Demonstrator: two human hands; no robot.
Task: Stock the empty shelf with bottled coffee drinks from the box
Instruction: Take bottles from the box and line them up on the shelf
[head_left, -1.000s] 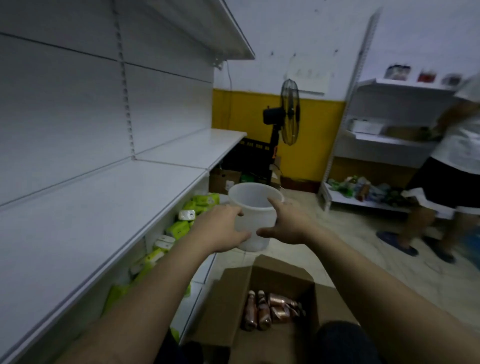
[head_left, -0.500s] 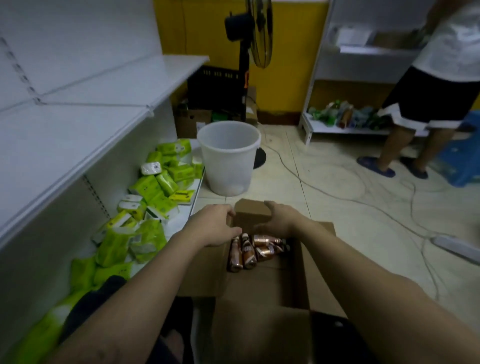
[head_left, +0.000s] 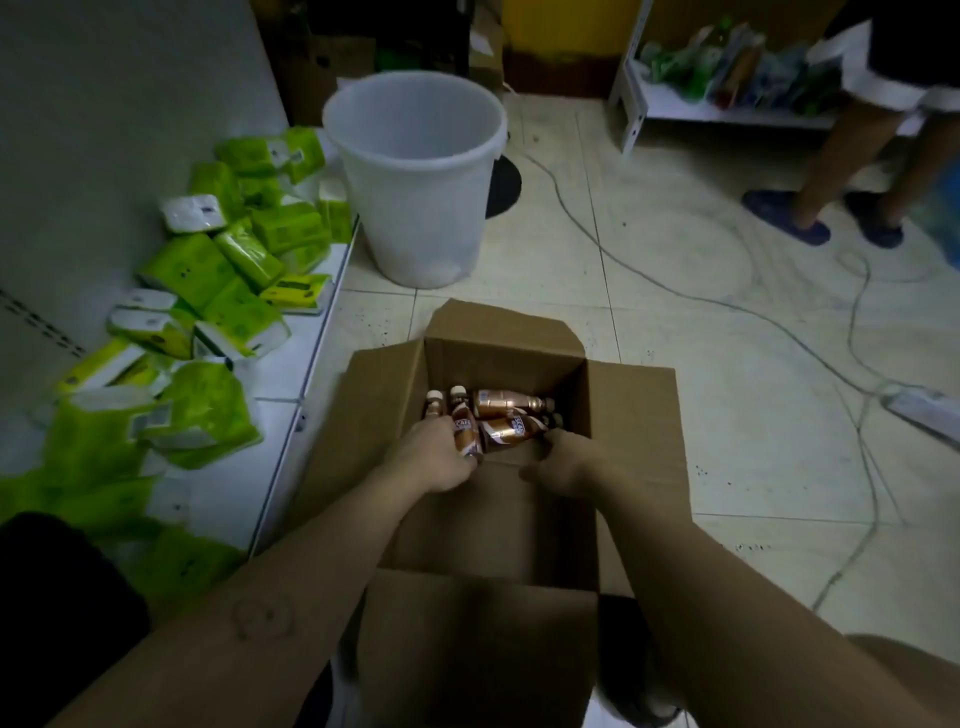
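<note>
box: brown cardboard box (head_left: 631, 415), flaps folded out, sat on the tiled floor, pretty much the landmark here
bottles: about 4 coffee bottles (head_left: 506, 404) lay on their sides at the box's far end, glossy copper-brown plastic, pale caps
left hand: left hand (head_left: 434, 457) was inside the box, fingers curled over the leftmost bottles, looked like a grip, can't swear it was tight
right hand: right hand (head_left: 566, 460) was inside too, fingers bent onto the nearest bottle's end, grip not clear
key relation: bottles lay just beyond both hands; 2 pointed away, 2 ran crosswise; left hand was nearer
bucket: white translucent bucket (head_left: 415, 176) stood beyond the box
packs: green tissue packs (head_left: 228, 270) lay left of the box on the low shelf
</note>
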